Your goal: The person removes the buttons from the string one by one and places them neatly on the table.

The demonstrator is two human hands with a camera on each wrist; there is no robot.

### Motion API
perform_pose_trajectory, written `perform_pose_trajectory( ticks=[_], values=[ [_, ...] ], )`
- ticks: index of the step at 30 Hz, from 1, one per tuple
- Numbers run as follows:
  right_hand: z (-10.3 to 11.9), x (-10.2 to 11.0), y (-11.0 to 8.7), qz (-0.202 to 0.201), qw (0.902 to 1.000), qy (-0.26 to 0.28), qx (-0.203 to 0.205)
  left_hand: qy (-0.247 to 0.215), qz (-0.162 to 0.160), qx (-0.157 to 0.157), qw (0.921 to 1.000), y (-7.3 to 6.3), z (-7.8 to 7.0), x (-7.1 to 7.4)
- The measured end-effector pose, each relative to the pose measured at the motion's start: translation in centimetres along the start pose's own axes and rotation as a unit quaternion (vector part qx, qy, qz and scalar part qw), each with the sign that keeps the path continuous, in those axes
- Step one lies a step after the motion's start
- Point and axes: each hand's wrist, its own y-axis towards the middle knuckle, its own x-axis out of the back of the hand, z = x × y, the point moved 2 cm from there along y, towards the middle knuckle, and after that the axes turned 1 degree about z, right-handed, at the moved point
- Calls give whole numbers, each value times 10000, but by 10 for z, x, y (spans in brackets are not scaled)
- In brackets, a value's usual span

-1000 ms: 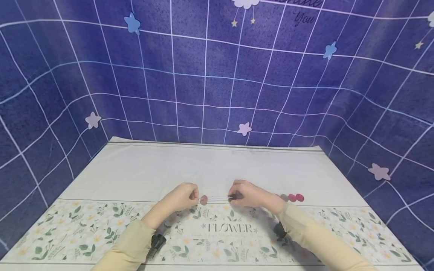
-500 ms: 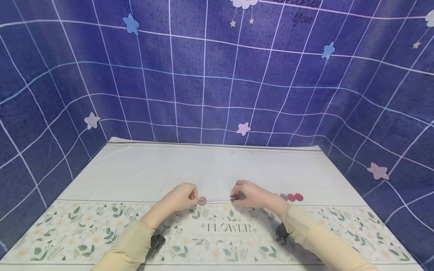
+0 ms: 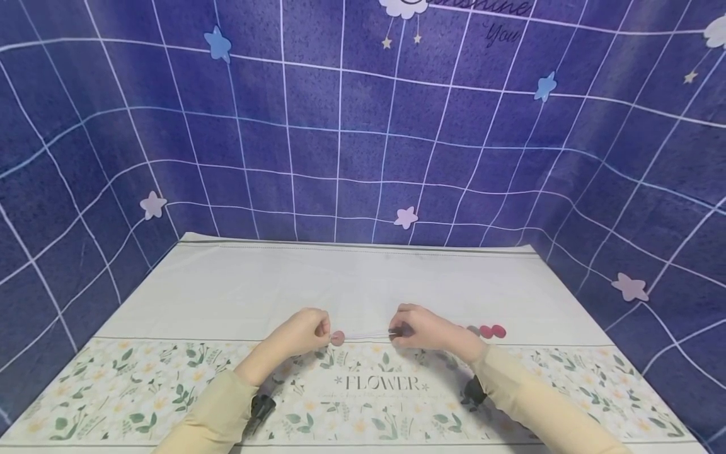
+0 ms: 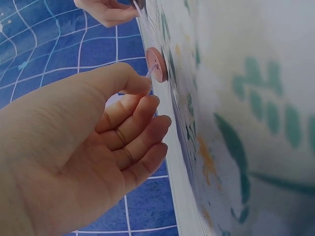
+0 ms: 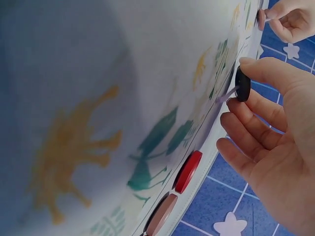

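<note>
My left hand (image 3: 303, 329) pinches the end of a thin lilac string (image 3: 365, 335) between thumb and forefinger. Right beside those fingertips, a round pink button (image 4: 157, 65) is threaded on the string. My right hand (image 3: 420, 328) holds a black button (image 5: 242, 84) by its edge between thumb and fingers. The string passes to the black button and shows at its face in the right wrist view. Between the two hands the string runs nearly straight across, close over the table. In the head view the right fingers partly cover the black button.
A row of buttons lies right of my right hand, partly behind the wrist: a red button (image 5: 188, 172), a brownish-pink button (image 5: 162, 215), a grey button (image 3: 473, 330) and further red ones (image 3: 499, 331). The white tablecloth (image 3: 272, 271) has a flowered front band. A blue curtain (image 3: 317, 157) surrounds the table.
My right hand has moved slightly right with the black button, widening the span of string to the pink button. The left hand keeps its pinch, almost still. The view has shifted a little.
</note>
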Motion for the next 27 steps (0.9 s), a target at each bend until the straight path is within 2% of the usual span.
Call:
perform_pose_trajectory(
  ticks=[11, 19, 27],
  values=[
    [-4, -1, -3, -38, 9999, 52, -106, -73, -1, -2, 10000, -1, -1, 0],
    [-6, 1, -6, -109, 9999, 66, 79, 62, -33, 87, 9999, 1, 1, 0],
    [-8, 1, -8, -102, 9999, 45, -27, 56, 10, 102, 9999, 0, 0, 0]
  ],
)
